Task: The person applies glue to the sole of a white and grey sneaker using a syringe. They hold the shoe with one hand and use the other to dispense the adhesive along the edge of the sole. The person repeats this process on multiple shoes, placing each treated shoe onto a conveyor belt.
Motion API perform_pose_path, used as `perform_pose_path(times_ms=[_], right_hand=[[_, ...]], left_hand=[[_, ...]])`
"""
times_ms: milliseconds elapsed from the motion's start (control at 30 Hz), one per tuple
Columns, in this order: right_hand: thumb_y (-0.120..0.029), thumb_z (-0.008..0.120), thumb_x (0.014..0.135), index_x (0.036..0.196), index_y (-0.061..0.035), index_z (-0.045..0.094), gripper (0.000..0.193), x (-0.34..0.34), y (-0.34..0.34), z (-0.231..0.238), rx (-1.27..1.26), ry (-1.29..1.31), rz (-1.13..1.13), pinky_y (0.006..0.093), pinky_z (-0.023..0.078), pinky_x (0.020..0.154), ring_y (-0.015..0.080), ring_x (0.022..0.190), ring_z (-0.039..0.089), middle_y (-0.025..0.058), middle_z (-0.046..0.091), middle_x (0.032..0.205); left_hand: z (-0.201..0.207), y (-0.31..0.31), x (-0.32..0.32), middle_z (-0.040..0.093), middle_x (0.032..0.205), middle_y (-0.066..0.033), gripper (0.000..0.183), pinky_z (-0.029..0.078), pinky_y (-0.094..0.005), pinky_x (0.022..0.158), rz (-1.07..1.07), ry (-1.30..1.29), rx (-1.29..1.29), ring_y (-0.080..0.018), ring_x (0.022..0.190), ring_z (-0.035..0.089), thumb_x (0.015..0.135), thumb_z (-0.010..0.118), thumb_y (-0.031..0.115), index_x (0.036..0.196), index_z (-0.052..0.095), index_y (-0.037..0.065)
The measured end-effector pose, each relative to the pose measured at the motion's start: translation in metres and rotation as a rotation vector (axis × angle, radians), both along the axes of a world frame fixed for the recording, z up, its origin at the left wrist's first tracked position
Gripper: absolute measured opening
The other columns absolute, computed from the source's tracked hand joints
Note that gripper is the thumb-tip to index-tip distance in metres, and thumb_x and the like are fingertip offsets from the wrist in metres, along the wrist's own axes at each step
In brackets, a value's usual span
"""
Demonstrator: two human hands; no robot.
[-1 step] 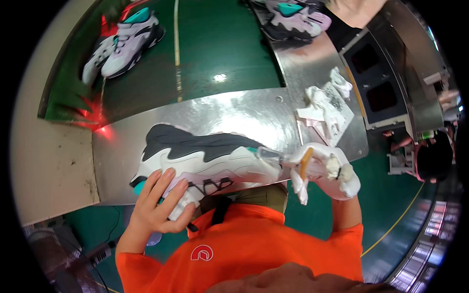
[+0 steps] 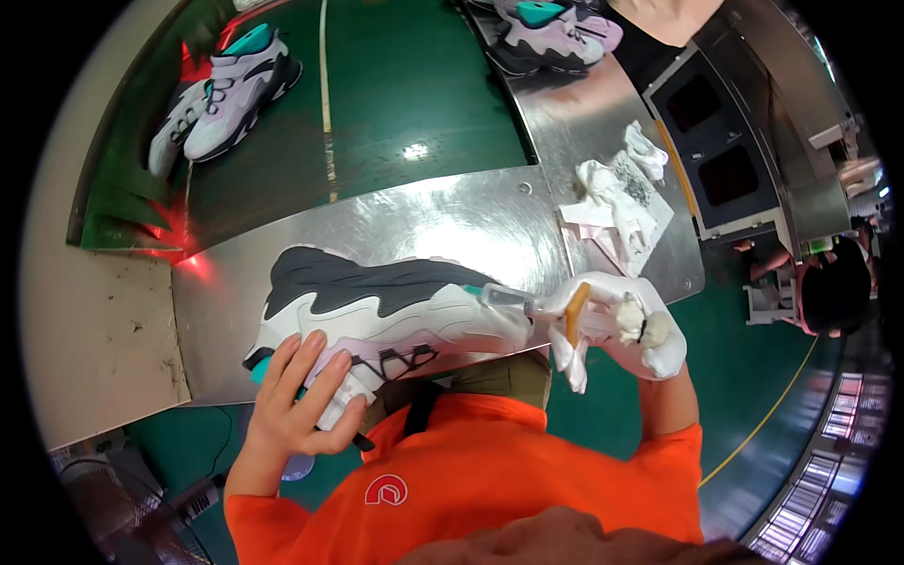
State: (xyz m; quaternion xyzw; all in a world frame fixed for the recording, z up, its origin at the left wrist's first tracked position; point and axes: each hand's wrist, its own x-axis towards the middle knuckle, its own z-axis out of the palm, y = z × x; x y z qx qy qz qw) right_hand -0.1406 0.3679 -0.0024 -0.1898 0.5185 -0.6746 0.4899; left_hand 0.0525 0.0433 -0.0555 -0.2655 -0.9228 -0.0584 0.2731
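Note:
A white sneaker with a dark grey sole and lilac trim lies on its side, sole facing away from me. My left hand is bare and closed around its upper near the teal-lined collar. My right hand wears a white glove and is closed round a clear syringe. The syringe's teal tip touches the edge between sole and upper, near the toe on the right. A tan strip and a bit of white cloth also show at the glove; how they are held is hidden.
The sneaker lies on a metal table. Crumpled white cloths lie right of it on a metal ledge. Beyond is a green conveyor belt with a pair of sneakers; more sneakers stand at the far right.
The whole view has shifted slightly. Both hands, the syringe and the sneaker keep about the same places relative to each other.

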Motion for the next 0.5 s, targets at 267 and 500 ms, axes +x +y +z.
perform_pose_path(times_ms=[267,500], right_hand=[[-0.045,0.083,0.055,0.12,0.0166,0.054,0.094,-0.006,0.027,-0.009,-0.084,-0.052,-0.083,0.0329,0.058,0.059,0.0249,0.07,0.068,0.0202,0.065,0.089],[-0.031,0.077,0.052,0.117,0.0216,0.051,0.088,-0.004,0.051,-0.052,-0.285,-0.106,-0.214,0.0366,0.054,0.057,0.0323,0.065,0.066,0.027,0.064,0.089]], left_hand=[[0.01,0.006,-0.005,0.061,0.123,-0.0158,0.04,0.05,-0.0546,0.093,0.028,-0.066,-0.016,-0.0429,0.113,0.059,0.077,0.073,0.014,0.11,0.052,0.019],[0.02,0.021,-0.005,0.062,0.12,-0.016,0.037,0.053,-0.054,0.086,0.117,-0.077,-0.043,-0.0426,0.109,0.061,0.084,0.072,0.02,0.116,0.053,0.019]])
